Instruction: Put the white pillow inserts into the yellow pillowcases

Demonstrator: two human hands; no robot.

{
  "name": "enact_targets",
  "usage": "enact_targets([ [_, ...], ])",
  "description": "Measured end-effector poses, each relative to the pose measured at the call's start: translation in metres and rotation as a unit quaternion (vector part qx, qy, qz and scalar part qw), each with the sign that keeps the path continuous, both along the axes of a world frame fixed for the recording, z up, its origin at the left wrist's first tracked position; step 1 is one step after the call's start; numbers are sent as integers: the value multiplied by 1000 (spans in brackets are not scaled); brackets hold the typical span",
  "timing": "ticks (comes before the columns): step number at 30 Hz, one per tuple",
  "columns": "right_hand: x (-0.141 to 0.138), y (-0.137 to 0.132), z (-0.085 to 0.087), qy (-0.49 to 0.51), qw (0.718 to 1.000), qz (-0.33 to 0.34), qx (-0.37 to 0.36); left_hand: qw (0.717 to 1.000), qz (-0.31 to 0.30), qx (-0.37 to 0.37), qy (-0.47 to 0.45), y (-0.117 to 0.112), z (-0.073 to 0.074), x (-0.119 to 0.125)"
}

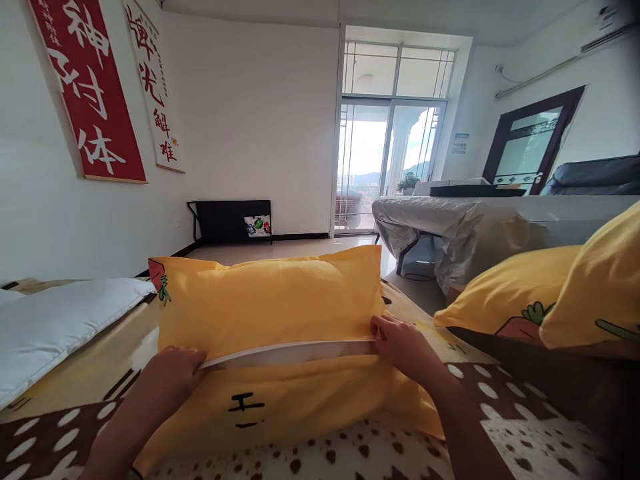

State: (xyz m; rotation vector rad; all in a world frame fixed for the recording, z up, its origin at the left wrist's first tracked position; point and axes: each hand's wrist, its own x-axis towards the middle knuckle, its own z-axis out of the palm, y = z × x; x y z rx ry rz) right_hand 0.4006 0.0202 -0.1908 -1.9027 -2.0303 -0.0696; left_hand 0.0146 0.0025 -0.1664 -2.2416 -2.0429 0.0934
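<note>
A yellow pillowcase [270, 303] with a carrot print lies on the bed in front of me, and a white pillow [290, 352] shows through its open slit. My left hand [173, 373] is closed on the left end of the opening, fingers tucked under the white edge. At the right end of the slit, my right hand [400, 343] pinches the yellow fabric. Both hands rest on the pillowcase.
A bare white pillow [55, 323] lies at the left. Two more yellow pillows [505, 290] [600, 280] are stacked at the right. The bedsheet [320, 457] has a brown spotted pattern. Beyond stand a covered table [450, 230], a dark sofa [595, 175] and a balcony door [385, 160].
</note>
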Motion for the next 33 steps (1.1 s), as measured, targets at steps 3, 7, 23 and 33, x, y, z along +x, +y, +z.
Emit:
enact_targets([
  [3, 1, -10, 9, -29, 994, -77, -68, 1000, -3, 2, -9, 2, -1, -1],
  [7, -5, -18, 10, -56, 982, -119, -134, 1000, -6, 1, -23, 2, -4, -3],
  [23, 2, -15, -2, 29, 987, -31, -158, 999, -13, 20, -31, 2, -7, -7],
  [33, 3, -18, 5, 51, 988, 0, -145, 997, -15, 33, -61, 5, -6, -9],
])
